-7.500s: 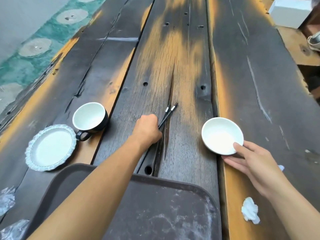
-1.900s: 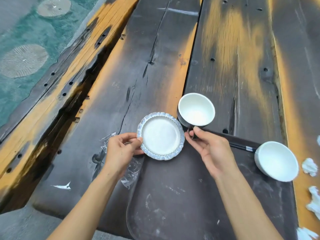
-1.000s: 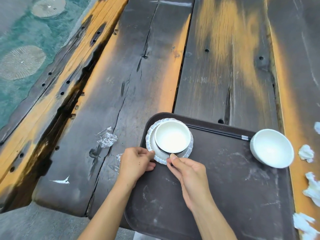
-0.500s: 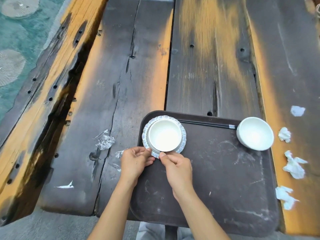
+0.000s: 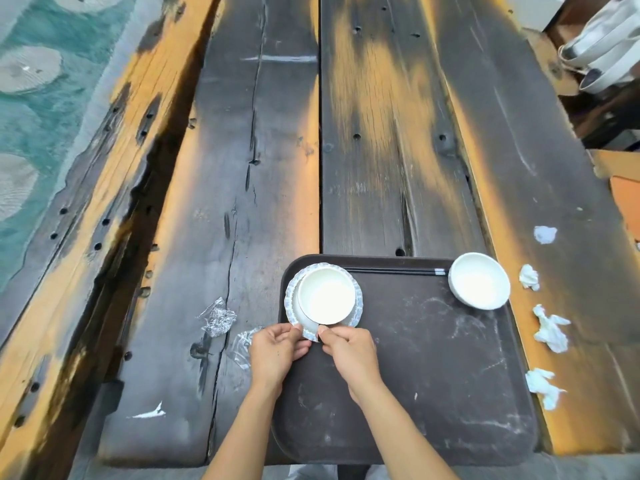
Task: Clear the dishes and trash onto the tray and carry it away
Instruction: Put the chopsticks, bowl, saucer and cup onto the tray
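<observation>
1. Setting down the last dish – both hands sit at the near rim of the saucer [image 5: 290, 308], which now lies in the tray's [image 5: 433, 393] far-left corner with the cup [image 5: 326, 296] stacked on it; about two seconds ago the saucer was still at the tray's edge and the cup on the wood.
2. Left hand [image 5: 275, 351]: fingers curled, thumb and fingertips pinching the saucer's near edge.
3. Right hand [image 5: 349, 351]: also curled, thumb and forefinger at the cup's near side – whether they hold the handle I cannot tell, it is hidden.
4. Bowl [image 5: 479, 285] sits in the far-right corner, chopsticks [image 5: 394, 271] along the far rim between cup and bowl; neither has moved in the last second.
5. Meaning: all dishes look loaded, so the dish part seems done.
6. Trash is left on the table [image 5: 242, 168] – crumpled wrap [image 5: 217, 317] just left of the tray, a second clear piece [image 5: 244, 344] touching the left hand's side, white tissues [image 5: 550, 332] along the right.
7. Likely next: let go, gather the wrap, then the tissues.
</observation>
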Available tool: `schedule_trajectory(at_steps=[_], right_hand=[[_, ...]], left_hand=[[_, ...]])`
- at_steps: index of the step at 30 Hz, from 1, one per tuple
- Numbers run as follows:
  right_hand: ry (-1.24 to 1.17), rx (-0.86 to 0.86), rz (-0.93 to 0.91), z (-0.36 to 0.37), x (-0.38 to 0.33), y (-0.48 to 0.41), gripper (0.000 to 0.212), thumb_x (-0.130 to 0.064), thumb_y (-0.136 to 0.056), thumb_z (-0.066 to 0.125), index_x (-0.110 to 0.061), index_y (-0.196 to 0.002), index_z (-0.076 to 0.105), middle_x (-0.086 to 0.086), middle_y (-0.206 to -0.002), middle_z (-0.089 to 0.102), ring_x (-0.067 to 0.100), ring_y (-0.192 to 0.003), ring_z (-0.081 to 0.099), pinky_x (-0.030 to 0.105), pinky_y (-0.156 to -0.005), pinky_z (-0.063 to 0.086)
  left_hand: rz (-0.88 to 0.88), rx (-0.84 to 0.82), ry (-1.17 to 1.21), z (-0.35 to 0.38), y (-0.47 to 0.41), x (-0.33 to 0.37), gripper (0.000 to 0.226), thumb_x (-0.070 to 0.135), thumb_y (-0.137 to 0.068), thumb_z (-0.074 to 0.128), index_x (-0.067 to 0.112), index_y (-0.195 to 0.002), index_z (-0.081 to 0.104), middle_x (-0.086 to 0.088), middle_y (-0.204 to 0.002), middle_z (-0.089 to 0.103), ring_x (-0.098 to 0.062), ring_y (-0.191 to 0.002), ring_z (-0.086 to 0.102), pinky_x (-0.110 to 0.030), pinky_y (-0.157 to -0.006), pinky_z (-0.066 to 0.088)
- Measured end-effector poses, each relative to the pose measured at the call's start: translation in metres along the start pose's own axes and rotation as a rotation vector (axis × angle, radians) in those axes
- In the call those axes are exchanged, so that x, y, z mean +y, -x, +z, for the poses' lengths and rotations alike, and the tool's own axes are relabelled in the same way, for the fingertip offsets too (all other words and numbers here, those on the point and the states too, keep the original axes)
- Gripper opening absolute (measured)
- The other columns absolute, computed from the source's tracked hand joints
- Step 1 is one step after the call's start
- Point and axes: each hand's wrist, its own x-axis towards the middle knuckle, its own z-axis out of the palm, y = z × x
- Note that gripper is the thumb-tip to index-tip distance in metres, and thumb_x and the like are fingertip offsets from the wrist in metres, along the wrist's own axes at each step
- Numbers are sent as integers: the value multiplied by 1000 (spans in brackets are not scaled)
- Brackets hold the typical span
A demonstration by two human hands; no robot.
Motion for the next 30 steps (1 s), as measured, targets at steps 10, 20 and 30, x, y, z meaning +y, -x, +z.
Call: schedule_trajectory(at_steps=[10, 20, 30], right_hand=[[7, -55, 51, -8, -7, -1, 32, -46, -72, 69, -17, -80, 79, 9, -90, 76, 22, -90, 73, 47, -86, 58], [192, 61, -74, -46, -16, 24, 14, -42, -81, 73, -30, -85, 78, -14, -75, 75, -1, -83, 67, 24, -80, 53], [726, 401, -141, -216, 48, 44, 27, -24, -91, 64, -15, -116, 70, 5, -116, 69, 22, -103, 66, 37, -95, 52]], left_hand=[[-15, -24, -94, -1, 4, 0, 16, 20, -93, 68, 5, -98, 68, -13, -80, 77, -25, -80, 76, -37, -78, 62], [12, -97, -345, -10, 29, -1, 8, 12, -93, 65, 4, -95, 65, -9, -74, 68, -19, -67, 63, -31, -65, 54], [323, -307, -963, 84, 78, -5, 11, 27, -90, 61, 20, -87, 70, 4, -75, 74, -17, -79, 67, -35, -83, 53]])
